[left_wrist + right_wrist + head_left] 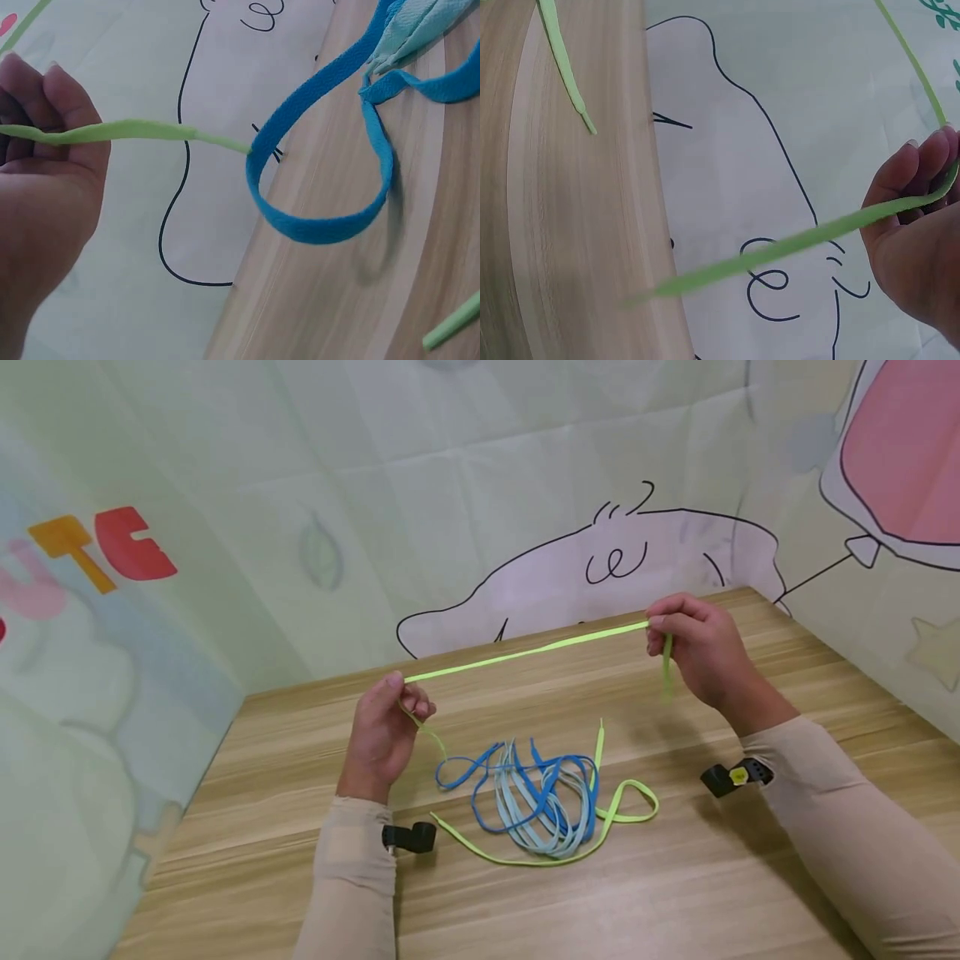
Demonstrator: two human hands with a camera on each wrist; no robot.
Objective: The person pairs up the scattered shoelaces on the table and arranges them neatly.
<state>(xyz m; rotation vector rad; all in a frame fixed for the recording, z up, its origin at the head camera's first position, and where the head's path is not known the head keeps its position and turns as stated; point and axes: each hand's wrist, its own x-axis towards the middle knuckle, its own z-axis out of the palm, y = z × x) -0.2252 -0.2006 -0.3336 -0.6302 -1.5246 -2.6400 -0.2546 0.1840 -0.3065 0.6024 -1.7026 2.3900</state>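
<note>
A flat lime-green shoelace (525, 652) is stretched taut in the air between my two hands. My left hand (381, 727) pinches it near one end, and a short tail (150, 130) hangs from the fingers toward a blue loop. Higher and to the right, my right hand (701, 647) pinches the other side, its loose end (802, 241) dangling and slightly blurred. Below on the table lies a tangled heap of blue laces (592, 777) and pale blue laces (525, 835). A second lime-green lace (517, 862) curves around the heap's front and right side.
The wood-grain table (285, 793) ends at a printed cloth backdrop (360, 510) behind and at the sides. Each sleeved wrist carries a small black camera, one at the left wrist (411, 837) and one at the right (731, 777).
</note>
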